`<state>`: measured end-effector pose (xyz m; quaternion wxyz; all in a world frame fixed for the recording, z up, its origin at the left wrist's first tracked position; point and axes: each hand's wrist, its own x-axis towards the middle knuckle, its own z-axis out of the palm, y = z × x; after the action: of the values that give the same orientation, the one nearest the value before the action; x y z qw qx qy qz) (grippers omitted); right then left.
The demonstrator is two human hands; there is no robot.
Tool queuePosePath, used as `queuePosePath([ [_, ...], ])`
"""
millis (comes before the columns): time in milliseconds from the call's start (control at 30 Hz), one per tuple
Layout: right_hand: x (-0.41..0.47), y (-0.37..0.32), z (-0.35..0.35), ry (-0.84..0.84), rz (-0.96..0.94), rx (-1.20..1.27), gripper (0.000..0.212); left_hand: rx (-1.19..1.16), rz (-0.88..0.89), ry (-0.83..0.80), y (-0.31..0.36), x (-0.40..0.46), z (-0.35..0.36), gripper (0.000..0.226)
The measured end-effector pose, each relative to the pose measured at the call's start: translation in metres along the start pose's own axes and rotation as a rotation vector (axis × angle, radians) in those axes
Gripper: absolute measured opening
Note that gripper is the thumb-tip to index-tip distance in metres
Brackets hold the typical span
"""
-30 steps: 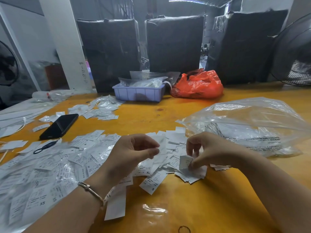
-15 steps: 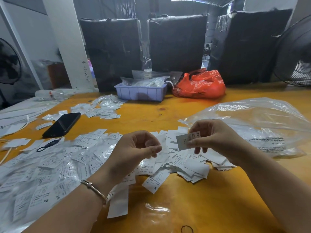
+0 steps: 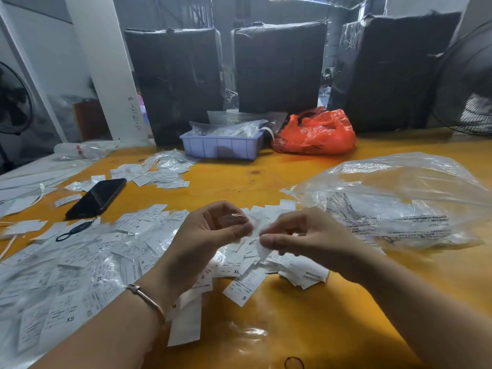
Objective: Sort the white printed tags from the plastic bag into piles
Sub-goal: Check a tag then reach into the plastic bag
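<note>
Both hands [image 3: 255, 235] pinch one tag [image 3: 259, 239] above table [image 3: 332, 315].

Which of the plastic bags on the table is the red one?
The crumpled red bag at the table's far edge, right of the blue tray. The big bag by the right hand is clear.

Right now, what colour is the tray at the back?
Pale purple-blue tray, seen in the head view.

Glossy orange table [image 3: 306, 323], crinkled clear plastic bag [image 3: 404, 187], matt white tags [image 3: 243, 287], shiny metal bracelet [image 3: 145, 298].
</note>
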<state>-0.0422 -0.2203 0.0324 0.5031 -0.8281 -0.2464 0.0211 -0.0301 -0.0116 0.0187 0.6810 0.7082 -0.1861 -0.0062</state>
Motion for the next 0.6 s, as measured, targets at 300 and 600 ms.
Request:
queuePosePath([
  [300,0.004,0.002,0.007,0.156,-0.088,0.028,0.008,0.149,-0.03,-0.142,-0.001,-0.001,0.001,0.02],
  [600,0.002,0.0,-0.015,0.187,-0.174,0.059,0.024,0.204,0.016,-0.152,-0.001,-0.003,0.003,0.012],
])
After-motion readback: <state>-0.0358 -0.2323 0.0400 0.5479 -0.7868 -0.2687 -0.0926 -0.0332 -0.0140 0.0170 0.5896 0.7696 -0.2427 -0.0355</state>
